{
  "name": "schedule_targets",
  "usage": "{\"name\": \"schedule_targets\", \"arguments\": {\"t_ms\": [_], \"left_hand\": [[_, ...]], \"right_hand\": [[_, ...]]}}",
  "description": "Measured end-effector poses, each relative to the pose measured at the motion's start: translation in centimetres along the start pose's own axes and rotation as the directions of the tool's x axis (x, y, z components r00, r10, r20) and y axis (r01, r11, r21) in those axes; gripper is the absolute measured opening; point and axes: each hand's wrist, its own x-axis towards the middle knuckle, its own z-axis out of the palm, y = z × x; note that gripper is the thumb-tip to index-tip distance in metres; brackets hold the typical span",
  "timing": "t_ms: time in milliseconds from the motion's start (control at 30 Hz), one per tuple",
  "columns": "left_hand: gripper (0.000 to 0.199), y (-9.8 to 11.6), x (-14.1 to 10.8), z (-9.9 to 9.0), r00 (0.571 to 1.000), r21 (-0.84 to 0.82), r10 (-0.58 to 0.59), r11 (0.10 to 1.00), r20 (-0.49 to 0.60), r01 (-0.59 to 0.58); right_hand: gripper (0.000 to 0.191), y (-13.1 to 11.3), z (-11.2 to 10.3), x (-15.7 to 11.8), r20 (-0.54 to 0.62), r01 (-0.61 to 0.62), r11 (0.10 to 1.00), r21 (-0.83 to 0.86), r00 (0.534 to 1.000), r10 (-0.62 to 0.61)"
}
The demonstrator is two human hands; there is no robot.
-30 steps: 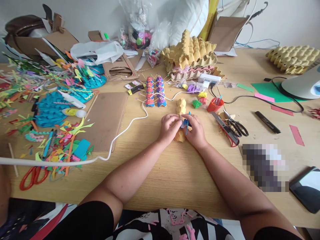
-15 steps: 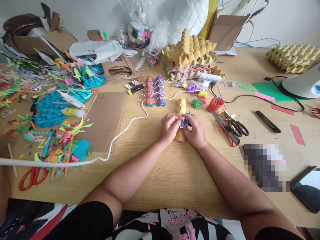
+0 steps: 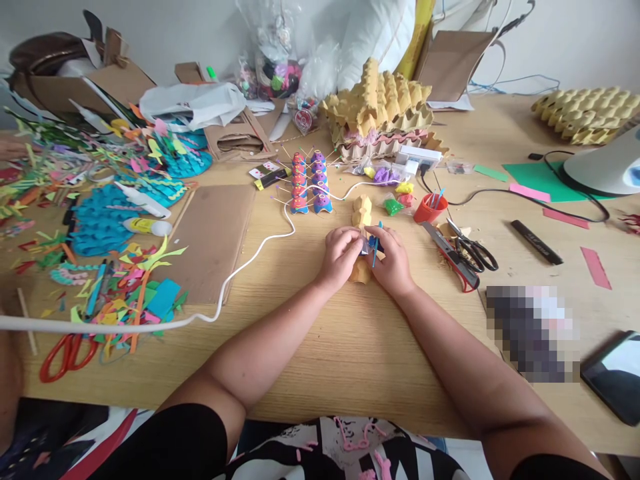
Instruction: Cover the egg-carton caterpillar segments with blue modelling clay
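Note:
My left hand is closed, its fingertips pinching a small clear plastic bag with dark blue material, likely clay, in it. My right hand is closed too, with a thin blue stick upright in its fingers beside the bag. Both hands meet over a strip of yellow egg carton, whose middle they hide. Beyond it and to the left stand a red and blue painted carton strip and a purple and blue one, with thin sticks poking outward.
At right lie a red cup with blue sticks, a utility knife and black scissors. A white cable crosses the left side, near cardboard, paper scraps and red-handled scissors. Egg trays are stacked behind.
My hands stay almost in place over the carton strip, with only a slight shift at the fingers. At the far left edge, part of another person's hand now shows near the paper scraps.

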Motion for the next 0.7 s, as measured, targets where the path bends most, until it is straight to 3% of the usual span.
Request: {"name": "schedule_targets", "arguments": {"t_ms": [367,700], "left_hand": [[0.007,-0.4,0.05,0.15,0.997,0.018,-0.025,0.999,-0.069,0.027],[0.004,-0.47,0.14,0.27,0.993,-0.014,-0.055,0.998,-0.101,0.054]], "right_hand": [[0.045,-0.04,0.0,0.03,0.002,0.006,1.0,-0.01,1.0,-0.006],[0.047,-0.63,-0.3,0.29,0.007,0.128,0.991,-0.035,0.992,-0.128]]}}
